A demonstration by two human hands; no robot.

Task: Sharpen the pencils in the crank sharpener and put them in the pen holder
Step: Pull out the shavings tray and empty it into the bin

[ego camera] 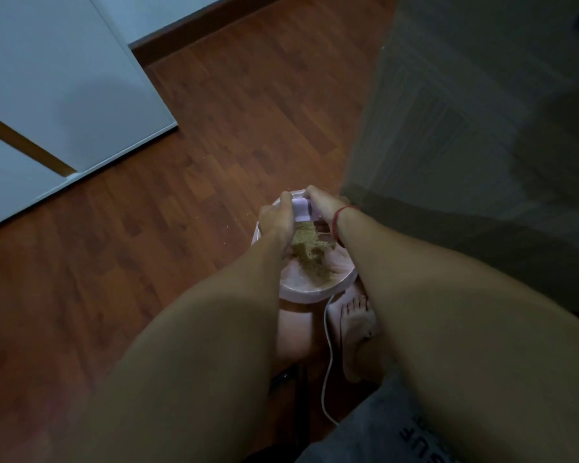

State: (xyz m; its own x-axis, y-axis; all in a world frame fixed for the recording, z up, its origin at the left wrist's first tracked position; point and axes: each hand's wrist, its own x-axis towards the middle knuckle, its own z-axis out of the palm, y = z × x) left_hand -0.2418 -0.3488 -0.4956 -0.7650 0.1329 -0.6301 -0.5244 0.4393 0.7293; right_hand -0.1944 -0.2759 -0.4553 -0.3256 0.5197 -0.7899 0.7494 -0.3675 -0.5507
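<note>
Both hands are gripping one small lilac box (302,210), probably the sharpener's shavings drawer. The left hand (276,217) is clamping its left side and the right hand (321,203) its right side, fingers curled over the far edge. The box is sitting directly above the far rim of a pink bin (301,295) on the floor (198,145), its long axis tilting down toward the person. Shavings (310,250) are spilling from its near end into the bin. Neither hand is nearer. Pencils and pen holder are not showing.
</note>
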